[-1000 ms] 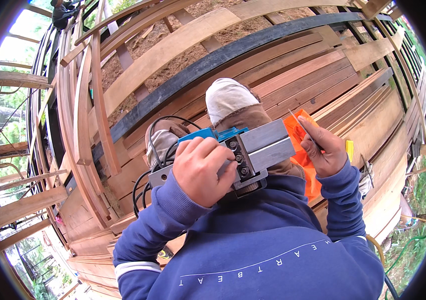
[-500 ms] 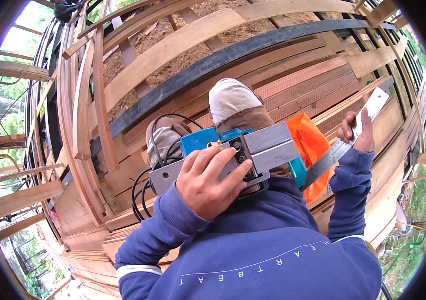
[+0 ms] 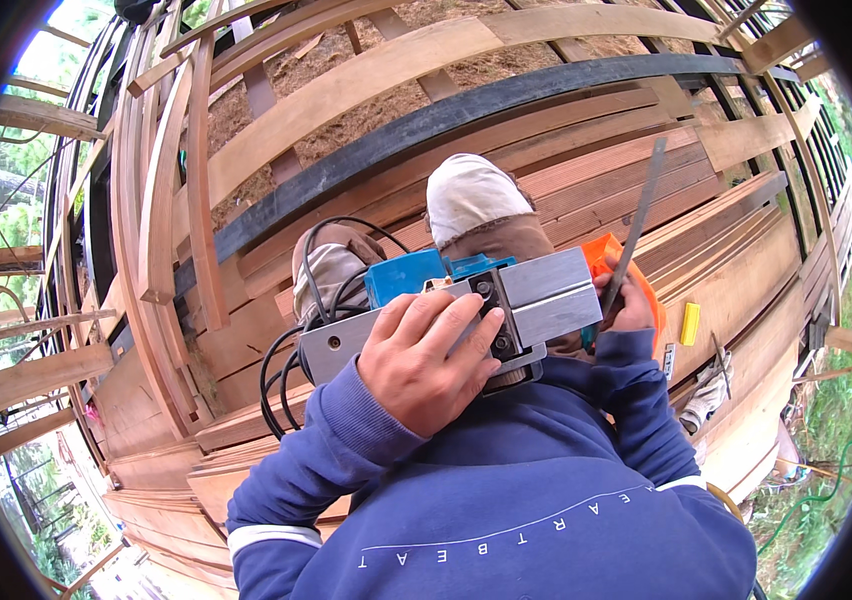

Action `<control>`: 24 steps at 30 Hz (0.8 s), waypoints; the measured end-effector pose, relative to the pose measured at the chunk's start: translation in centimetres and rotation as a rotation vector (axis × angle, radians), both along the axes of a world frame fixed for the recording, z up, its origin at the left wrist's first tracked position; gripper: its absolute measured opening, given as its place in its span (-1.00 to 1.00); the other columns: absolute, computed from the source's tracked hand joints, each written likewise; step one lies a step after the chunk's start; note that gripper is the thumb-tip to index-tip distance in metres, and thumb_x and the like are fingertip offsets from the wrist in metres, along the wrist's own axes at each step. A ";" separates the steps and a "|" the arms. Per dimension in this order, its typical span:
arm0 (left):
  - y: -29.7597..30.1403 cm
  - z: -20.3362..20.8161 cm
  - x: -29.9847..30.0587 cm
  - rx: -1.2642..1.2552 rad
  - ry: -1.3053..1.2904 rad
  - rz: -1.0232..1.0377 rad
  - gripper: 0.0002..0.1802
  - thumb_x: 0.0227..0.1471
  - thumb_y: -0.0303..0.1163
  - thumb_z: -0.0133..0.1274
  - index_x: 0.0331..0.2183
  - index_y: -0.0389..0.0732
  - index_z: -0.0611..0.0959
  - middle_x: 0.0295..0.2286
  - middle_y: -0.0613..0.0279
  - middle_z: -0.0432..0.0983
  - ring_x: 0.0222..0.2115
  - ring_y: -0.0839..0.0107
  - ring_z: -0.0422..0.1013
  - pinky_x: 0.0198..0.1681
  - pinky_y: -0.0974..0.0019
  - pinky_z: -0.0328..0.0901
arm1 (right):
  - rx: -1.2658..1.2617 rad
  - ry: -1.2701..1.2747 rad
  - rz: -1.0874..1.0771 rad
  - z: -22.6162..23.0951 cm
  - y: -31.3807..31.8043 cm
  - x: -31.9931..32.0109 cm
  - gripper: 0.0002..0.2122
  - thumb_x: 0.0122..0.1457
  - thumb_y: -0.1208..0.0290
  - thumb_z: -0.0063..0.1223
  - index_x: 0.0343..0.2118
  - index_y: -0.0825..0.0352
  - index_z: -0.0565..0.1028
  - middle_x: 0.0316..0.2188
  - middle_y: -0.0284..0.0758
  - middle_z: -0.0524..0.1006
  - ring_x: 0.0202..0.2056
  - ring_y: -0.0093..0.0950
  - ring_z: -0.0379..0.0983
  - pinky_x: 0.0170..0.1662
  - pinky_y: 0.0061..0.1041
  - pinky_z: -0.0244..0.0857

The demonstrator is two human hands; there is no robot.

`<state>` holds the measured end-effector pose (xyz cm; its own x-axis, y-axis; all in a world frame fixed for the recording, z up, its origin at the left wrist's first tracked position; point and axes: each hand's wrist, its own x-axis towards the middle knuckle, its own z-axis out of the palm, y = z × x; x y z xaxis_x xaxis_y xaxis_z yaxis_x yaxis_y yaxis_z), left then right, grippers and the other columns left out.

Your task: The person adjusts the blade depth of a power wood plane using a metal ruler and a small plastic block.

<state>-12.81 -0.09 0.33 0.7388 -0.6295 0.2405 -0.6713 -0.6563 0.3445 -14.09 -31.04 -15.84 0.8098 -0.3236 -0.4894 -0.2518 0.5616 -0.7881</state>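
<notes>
An electric hand planer (image 3: 554, 290) with a blue body lies upside down across my lap, its grey metal sole facing up. My left hand (image 3: 424, 355) lies over the sole beside the cutter slot, fingers curled on the planer and steadying it. At the planer's right end, my right hand (image 3: 629, 305) grips a steel ruler (image 3: 641, 215). The ruler is turned nearly edge-on and slants up and away, its lower end by the planer. Behind that hand shows a bright orange piece of cloth or plastic (image 3: 601, 246).
A black power cord (image 3: 268, 385) loops at the planer's left. Stacked timber boards (image 3: 606, 190) lie beneath and ahead of me. To the right are a small yellow object (image 3: 690, 324) and a crumpled pale cloth (image 3: 706, 395). Long planks (image 3: 158, 200) stand at the left.
My right hand has come down and left, close to the planer's end, turning the ruler from flat to edge-on. The yellow object and pale cloth have come into sight. My left hand stays on the planer.
</notes>
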 end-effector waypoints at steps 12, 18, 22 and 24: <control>1.8 1.3 0.0 0.081 0.089 0.056 -0.17 -0.16 0.11 0.34 0.10 -0.13 0.59 0.06 0.05 0.44 0.05 0.07 0.40 0.15 -0.04 0.25 | -0.293 0.076 0.566 -17.9 -5.0 -3.6 -0.72 0.37 0.49 -0.02 0.08 0.45 0.50 -0.09 -0.22 0.61 -0.07 -0.44 0.55 -0.01 -0.52 0.43; 5.6 0.7 -0.7 0.183 0.155 0.229 0.21 -0.45 0.39 0.38 0.18 -0.15 0.52 0.15 0.00 0.37 0.02 0.01 0.43 0.13 -0.01 0.27 | -0.005 0.217 0.370 -15.7 -5.5 -3.5 -0.69 0.34 0.52 0.01 0.13 0.43 0.43 -0.08 -0.21 0.59 -0.08 -0.42 0.56 -0.03 -0.48 0.46; 7.4 -0.5 1.0 0.038 0.124 0.144 0.09 -0.38 0.30 0.41 0.12 -0.17 0.56 0.04 0.09 0.48 -0.09 0.12 0.48 0.02 0.07 0.34 | 0.127 0.249 0.214 -14.5 -5.7 -3.3 -0.66 0.33 0.54 0.03 0.15 0.42 0.39 -0.07 -0.20 0.58 -0.09 -0.41 0.57 -0.04 -0.46 0.47; 8.1 -0.9 1.9 -0.026 0.116 0.116 0.06 -0.41 0.29 0.43 0.07 -0.20 0.61 -0.03 0.08 0.54 -0.14 0.09 0.51 -0.01 0.08 0.36 | 0.171 0.251 0.149 -14.2 -5.7 -3.3 -0.64 0.32 0.55 0.04 0.17 0.41 0.37 -0.07 -0.20 0.58 -0.09 -0.41 0.57 -0.05 -0.44 0.48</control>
